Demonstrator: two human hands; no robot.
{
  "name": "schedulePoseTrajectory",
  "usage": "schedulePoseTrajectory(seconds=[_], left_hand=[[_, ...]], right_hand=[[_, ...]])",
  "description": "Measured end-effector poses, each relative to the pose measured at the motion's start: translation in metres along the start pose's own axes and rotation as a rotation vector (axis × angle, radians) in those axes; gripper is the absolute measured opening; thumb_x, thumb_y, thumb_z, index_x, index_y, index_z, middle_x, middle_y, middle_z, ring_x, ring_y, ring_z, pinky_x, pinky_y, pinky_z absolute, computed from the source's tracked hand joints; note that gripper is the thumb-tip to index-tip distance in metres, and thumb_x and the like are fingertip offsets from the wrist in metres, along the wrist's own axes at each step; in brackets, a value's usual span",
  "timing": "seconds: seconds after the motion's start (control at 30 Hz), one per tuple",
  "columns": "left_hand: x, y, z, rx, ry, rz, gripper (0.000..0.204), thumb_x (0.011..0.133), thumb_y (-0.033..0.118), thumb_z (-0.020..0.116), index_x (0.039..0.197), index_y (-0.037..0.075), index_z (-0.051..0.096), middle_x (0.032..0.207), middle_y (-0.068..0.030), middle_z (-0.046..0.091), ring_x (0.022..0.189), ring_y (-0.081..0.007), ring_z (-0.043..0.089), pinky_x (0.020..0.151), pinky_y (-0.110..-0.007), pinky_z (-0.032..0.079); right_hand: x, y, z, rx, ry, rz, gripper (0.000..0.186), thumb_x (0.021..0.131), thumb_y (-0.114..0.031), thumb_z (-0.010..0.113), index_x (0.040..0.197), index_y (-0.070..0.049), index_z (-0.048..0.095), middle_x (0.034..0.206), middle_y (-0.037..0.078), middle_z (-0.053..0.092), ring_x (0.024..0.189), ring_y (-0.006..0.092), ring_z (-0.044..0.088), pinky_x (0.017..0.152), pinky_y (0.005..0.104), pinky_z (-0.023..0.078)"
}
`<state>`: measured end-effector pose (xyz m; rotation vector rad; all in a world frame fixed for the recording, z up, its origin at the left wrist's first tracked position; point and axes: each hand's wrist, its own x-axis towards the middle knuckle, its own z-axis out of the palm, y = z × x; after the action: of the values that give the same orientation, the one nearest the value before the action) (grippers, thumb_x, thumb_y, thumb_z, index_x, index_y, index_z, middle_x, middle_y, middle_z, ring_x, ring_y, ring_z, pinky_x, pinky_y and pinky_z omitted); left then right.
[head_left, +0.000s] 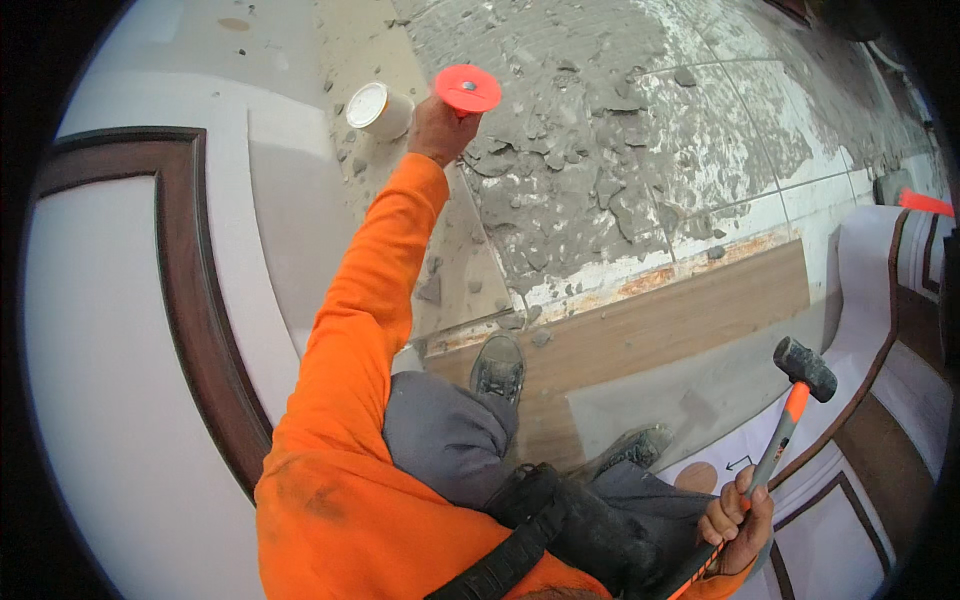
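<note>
My left hand (440, 130) grips a chisel with a round orange hand guard (470, 88), held out over broken grey mortar (570, 170) on the floor. A white bucket with a lid (380, 110) stands just left of that hand; the chisel's blade is hidden beneath the guard and hand. My right hand (738, 520) is closed on the grey-and-orange handle of a hammer (805, 370), whose black head is raised at the lower right. My orange sleeve and grey trousers show below.
A dark-framed white panel (180, 250) fills the left. A wood-look strip (640, 310) crosses by my shoes (497, 370). Printed white sheeting (855, 270) lines the right, with another orange-handled tool (925, 202) near it. Scored tiles (800, 140) and loose chips cover the upper floor.
</note>
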<state>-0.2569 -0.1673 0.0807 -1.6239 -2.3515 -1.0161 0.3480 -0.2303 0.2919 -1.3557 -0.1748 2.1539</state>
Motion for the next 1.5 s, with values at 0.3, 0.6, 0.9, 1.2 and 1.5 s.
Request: schedulePoseTrajectory(seconds=[0.3,0.6,0.9,1.2,1.5], left_hand=[[-0.025,0.015,-0.037,-0.393,-0.016,-0.278,0.03,0.101,0.032,0.06,0.092,0.003,0.063,0.079,-0.0046,0.069,0.073,-0.0134,0.064,0.069,-0.032,0.052],[-0.115,0.016,-0.013,-0.419,-0.011,-0.26,0.036,0.105,0.036,0.053,0.098,0.002,0.061,0.081,-0.0047,0.067,0.075,-0.0139,0.06,0.071,-0.031,0.05],[-0.136,0.01,-0.04,-0.676,0.16,-0.816,0.048,0.103,0.051,0.051,0.088,0.006,0.059,0.078,-0.0041,0.065,0.078,-0.0152,0.061,0.078,-0.034,0.052],[-0.098,0.017,-0.026,-0.445,0.082,-0.486,0.054,0.104,0.049,0.049,0.084,0.001,0.063,0.075,-0.0038,0.065,0.077,-0.0163,0.059,0.078,-0.031,0.047],[-0.1,0.032,-0.005,-0.409,0.001,-0.547,0.055,0.103,0.049,0.051,0.071,0.005,0.058,0.068,-0.0042,0.061,0.069,-0.0155,0.058,0.071,-0.033,0.048]], right_hand=[[-0.02,0.005,-0.025,0.038,-0.1,-0.011,0.02,0.104,-0.026,0.045,0.104,-0.006,0.044,0.063,-0.002,0.033,0.043,0.0063,0.035,0.037,0.0249,0.039],[-0.04,0.016,-0.028,0.117,-0.093,-0.053,0.018,0.104,-0.023,0.046,0.106,-0.006,0.044,0.064,-0.002,0.033,0.044,0.0066,0.035,0.038,0.0253,0.039],[-0.044,0.019,-0.028,0.148,-0.126,-0.053,0.019,0.104,-0.024,0.046,0.105,-0.005,0.045,0.064,-0.002,0.033,0.045,0.0065,0.035,0.038,0.0252,0.039],[-0.039,0.018,-0.018,0.177,-0.088,-0.031,0.021,0.104,-0.024,0.045,0.105,-0.003,0.046,0.064,-0.002,0.035,0.045,0.0071,0.038,0.039,0.0257,0.041],[-0.035,0.016,-0.022,0.185,-0.046,-0.044,0.02,0.104,-0.024,0.046,0.104,-0.004,0.046,0.064,-0.002,0.034,0.045,0.0062,0.038,0.038,0.0243,0.041]])
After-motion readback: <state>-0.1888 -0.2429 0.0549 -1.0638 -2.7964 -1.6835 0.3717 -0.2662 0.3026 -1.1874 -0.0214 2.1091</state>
